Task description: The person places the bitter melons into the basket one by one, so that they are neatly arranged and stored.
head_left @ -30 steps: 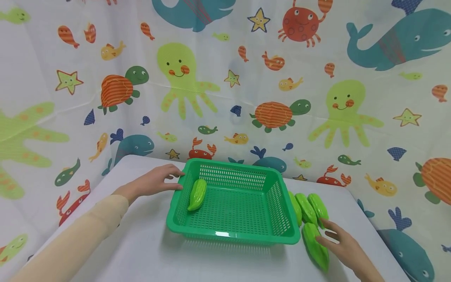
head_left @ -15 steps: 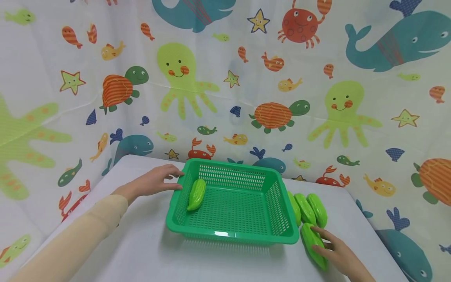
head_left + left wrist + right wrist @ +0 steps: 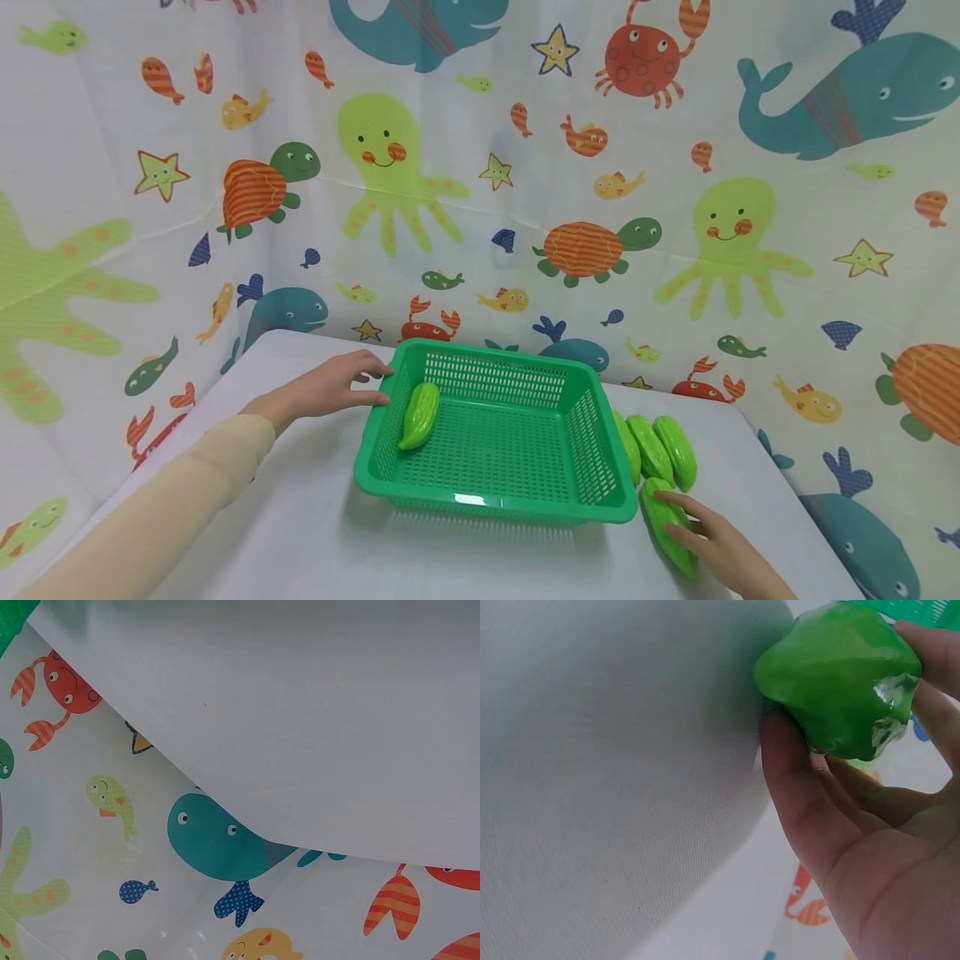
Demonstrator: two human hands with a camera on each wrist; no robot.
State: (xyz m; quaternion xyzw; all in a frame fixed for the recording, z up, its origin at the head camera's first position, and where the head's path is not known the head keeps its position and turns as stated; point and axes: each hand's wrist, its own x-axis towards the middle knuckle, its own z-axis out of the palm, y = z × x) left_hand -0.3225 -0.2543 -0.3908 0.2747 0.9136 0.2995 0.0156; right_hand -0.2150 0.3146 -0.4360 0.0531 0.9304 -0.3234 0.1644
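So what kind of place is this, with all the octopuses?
Probably an indoor corner made into a little work spot: there's a white table, a cloth printed with sea animals behind it, and a green basket.

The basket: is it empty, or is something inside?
Not empty: one vegetable lies in the basket, toward its left end; the rest looks bare.

The basket (image 3: 495,446) is an even emerald green, patterned with rows of small slots. The vegetable inside it (image 3: 420,415) is a yellowish lime, the loose vegetables (image 3: 677,454) bright green, the held vegetable (image 3: 840,671) a richer green. Table (image 3: 300,508) plain white, sleeve (image 3: 168,508) plain cream. The white curtain (image 3: 465,117) carries lime octopuses (image 3: 377,133), teal whales (image 3: 877,96), green-headed turtles (image 3: 581,247) with orange-striped shells, and red crabs (image 3: 641,62) (their claws striped orange).
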